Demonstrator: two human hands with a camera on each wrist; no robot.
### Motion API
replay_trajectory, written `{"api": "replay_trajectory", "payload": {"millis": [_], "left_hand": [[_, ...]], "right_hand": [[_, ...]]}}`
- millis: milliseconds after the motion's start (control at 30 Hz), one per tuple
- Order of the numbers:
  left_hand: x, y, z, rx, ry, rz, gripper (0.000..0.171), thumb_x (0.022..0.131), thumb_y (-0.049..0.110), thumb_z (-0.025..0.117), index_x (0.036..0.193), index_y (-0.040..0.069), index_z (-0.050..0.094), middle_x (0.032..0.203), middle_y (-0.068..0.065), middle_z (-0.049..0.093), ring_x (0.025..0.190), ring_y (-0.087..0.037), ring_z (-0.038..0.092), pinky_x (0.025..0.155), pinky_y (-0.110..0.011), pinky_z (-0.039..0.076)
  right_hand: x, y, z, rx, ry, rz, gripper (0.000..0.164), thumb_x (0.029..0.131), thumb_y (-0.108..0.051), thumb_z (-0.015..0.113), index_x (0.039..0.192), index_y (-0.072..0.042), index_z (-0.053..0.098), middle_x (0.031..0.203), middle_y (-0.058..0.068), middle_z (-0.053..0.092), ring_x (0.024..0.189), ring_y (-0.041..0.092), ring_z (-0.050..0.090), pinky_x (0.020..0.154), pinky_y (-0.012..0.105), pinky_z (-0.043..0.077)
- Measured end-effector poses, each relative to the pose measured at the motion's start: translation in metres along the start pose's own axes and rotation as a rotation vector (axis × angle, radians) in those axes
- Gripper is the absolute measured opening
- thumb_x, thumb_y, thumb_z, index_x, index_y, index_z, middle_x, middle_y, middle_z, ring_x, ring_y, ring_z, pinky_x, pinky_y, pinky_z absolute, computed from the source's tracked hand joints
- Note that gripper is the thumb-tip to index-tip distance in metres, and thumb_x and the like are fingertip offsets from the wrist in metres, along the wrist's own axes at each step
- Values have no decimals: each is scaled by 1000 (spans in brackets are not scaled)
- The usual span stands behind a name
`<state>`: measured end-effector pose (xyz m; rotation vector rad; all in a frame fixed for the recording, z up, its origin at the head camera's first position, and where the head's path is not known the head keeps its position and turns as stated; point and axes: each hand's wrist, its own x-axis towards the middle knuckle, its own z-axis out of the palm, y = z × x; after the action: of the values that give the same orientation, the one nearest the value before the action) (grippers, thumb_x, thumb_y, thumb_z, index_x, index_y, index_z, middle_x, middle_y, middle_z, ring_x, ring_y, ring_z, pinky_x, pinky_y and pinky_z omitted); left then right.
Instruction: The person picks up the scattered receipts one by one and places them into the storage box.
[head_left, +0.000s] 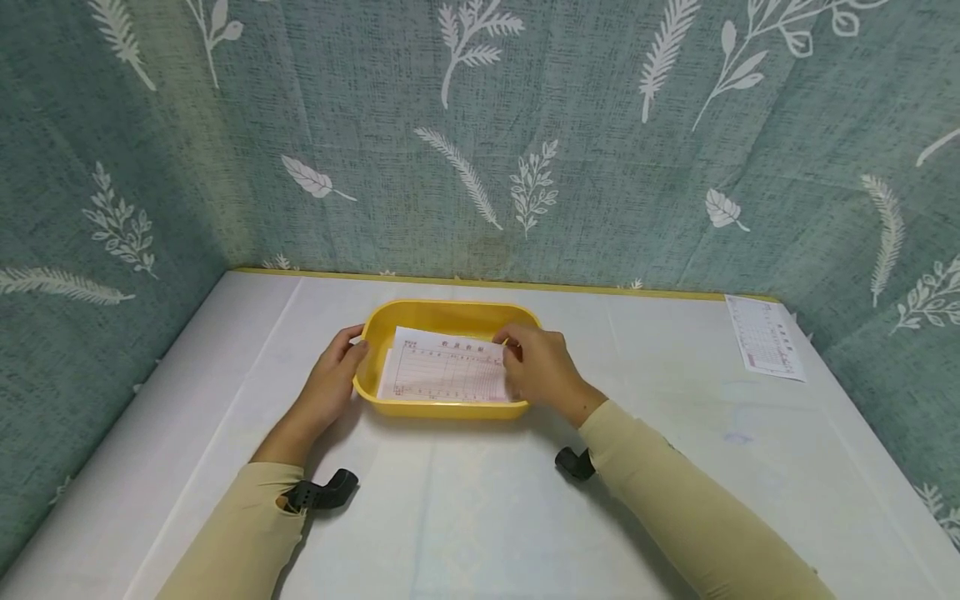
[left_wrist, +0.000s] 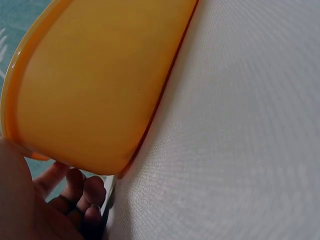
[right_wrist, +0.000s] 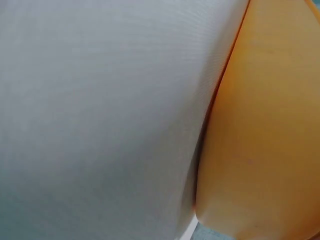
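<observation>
A yellow plastic basin [head_left: 446, 409] sits on the white-covered table. Printed paper forms [head_left: 442, 367] with ruled columns lie inside, at least two sheets overlapping. At the basin's left end my left hand [head_left: 330, 379] grips the rim, thumb on top and fingers against the outer wall; the left wrist view shows the curled fingers [left_wrist: 94, 190] beside that wall. My right hand [head_left: 543, 367] reaches over the right rim and pinches the right edge of the forms. Its fingertips are partly hidden, and the right wrist view shows only the basin wall [right_wrist: 260, 125] and tabletop.
Another printed slip [head_left: 765, 337] lies at the table's far right corner. Behind the table hangs a green leaf-patterned cloth [head_left: 480, 167], with a yellow strip [head_left: 637, 292] along the back edge. Black straps with cameras [head_left: 322, 492] are on both wrists.
</observation>
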<state>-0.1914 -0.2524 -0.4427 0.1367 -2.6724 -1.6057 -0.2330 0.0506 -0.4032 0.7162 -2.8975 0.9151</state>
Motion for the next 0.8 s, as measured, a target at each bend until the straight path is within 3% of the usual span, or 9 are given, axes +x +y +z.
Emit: {"api": "replay_trajectory", "payload": {"millis": [233,500,667,800], "left_hand": [[-1,1,0,-13,3,-9,49,107,37,34,149,11,40,104,-16,50,93,-24,48,84,-31,39],[-4,3,-2,-7,3,-14,50,107,37,33,150,12,40,107,-17,52,95,-24,48,85,-31,38],[-4,3,-2,-8,3,-7,50,107,37,33,150,11,40,107,-17,51,96,-25,48,85,-31,38],[-3,3,-1,-6,3,0,50,107,37,33,150,11,40,106,-18,52,95,-24,48,84,-29,39]], "right_hand": [[1,-1,1,-35,-26,21,18,98,-12,55,110,-14,68,72,-2,58,61,14,50,66,30,42],[2,-4,0,-74,-57,-2,17,97,-12,56,109,-13,68,73,-3,58,68,16,51,94,45,37],[2,-6,-1,-89,-72,21,15,97,-13,58,108,-15,69,74,-3,61,70,16,52,98,49,36],[2,-6,-1,-97,-83,42,14,97,-16,60,108,-17,69,85,-4,66,74,14,55,101,50,36]]}}
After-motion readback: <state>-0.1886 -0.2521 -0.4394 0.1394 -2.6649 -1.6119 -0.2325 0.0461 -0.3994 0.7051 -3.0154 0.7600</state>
